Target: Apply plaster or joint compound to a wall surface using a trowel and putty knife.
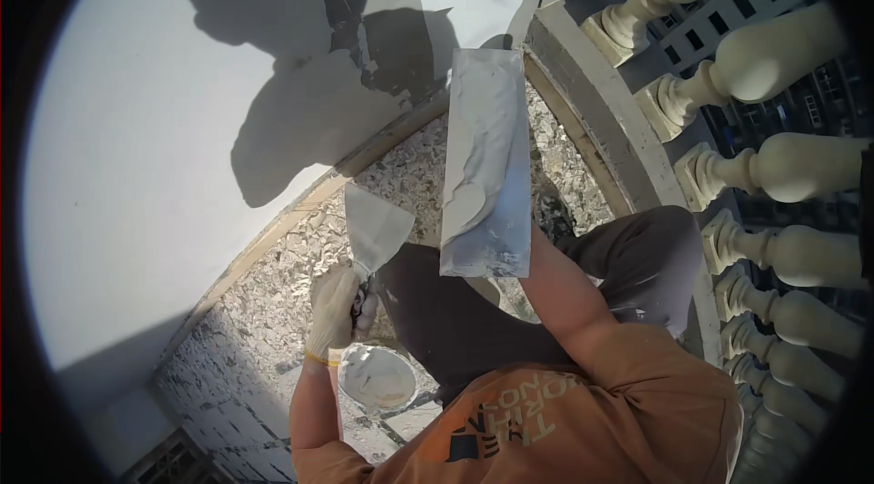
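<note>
Left hand (333, 313) grips the scraper (378, 227), left of the trowel (513, 197) over the floor (273, 302) — right hand hidden behind it, grip untellable — and holding the trowel level probably stops its plaster (484, 147) sliding.

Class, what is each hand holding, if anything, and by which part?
Left hand: a scraper, by its handle. Right hand: hidden beneath the paste-topped plate, so its hold cannot be told.

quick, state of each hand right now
Left hand: closed, holding a wide scraper.
Right hand: hidden under the long metal plate; its grip cannot be told.
</note>
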